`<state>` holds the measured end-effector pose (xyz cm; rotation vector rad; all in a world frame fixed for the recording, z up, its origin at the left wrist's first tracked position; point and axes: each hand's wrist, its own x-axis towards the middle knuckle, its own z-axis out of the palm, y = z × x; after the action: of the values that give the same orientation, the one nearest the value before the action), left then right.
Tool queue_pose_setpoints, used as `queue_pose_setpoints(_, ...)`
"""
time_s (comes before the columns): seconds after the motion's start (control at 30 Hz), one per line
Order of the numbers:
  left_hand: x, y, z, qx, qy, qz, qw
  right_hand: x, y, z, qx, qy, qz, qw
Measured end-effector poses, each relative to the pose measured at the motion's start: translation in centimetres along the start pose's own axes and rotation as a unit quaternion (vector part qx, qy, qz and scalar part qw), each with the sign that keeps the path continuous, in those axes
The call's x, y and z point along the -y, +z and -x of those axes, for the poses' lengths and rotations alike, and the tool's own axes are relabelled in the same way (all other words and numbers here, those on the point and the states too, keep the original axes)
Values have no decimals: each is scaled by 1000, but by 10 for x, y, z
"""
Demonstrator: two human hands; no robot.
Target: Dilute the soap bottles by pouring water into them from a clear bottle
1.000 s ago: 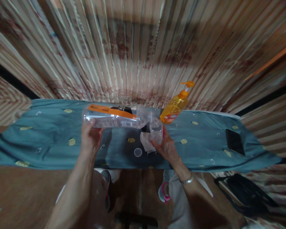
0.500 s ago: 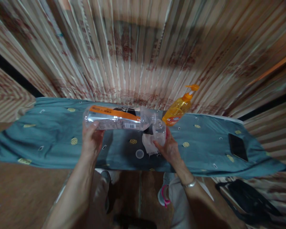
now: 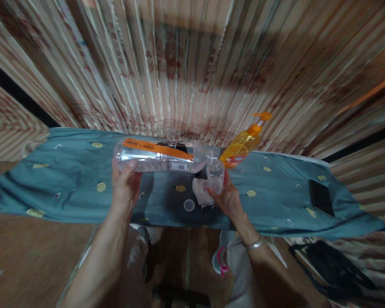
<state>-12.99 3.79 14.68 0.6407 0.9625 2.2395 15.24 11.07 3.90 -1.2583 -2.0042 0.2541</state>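
Observation:
My left hand (image 3: 125, 179) is closed round the base end of a large clear plastic bottle (image 3: 160, 156) with an orange and black label. The bottle lies level above the table, its neck pointing right. At its mouth, my right hand (image 3: 226, 194) grips a small clear plastic cup (image 3: 215, 176); whether the two touch, I cannot tell. Below the cup, a whitish cloth (image 3: 202, 192) lies on the table near my right fingers. A round translucent cap (image 3: 189, 205) rests to the left of the cloth.
An orange pump bottle (image 3: 240, 147) of yellow liquid stands behind my right hand. On the right of the teal-covered table (image 3: 73, 184) lies a black phone (image 3: 321, 197). A curtain (image 3: 186, 77) hangs behind the table, and a dark bag (image 3: 336, 265) sits at lower right.
The bottle has shifted slightly to the right, its neck now just over the cup. My right hand and the cup have barely moved.

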Motion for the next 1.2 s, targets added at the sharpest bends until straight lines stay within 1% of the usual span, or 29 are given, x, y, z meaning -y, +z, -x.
queue_pose_setpoints(0.13,-2,1,1,1,6,-12,1000,-1,1,1,-3,6,1,1000)
queue_pose_setpoints(0.3,-2,2,2,27,17,-31,999,-1,1,1,8,22,-7,1000)
queue_pose_setpoints(0.5,-3,1,1,20,10,-41,999,4,-2,-1,23,47,-6,999)
queue_pose_setpoints(0.63,-2,2,1,26,12,-36,999,6,-3,-1,29,54,-7,998)
queue_pose_setpoints(0.83,-4,5,3,32,5,-20,999,5,-4,-2,19,33,-31,999)
queue_pose_setpoints(0.97,-4,4,3,31,0,-26,999,2,-1,-1,4,21,-25,999)
queue_pose_setpoints(1.2,-6,4,4,24,-3,-31,999,1,1,-1,5,16,-21,1000)
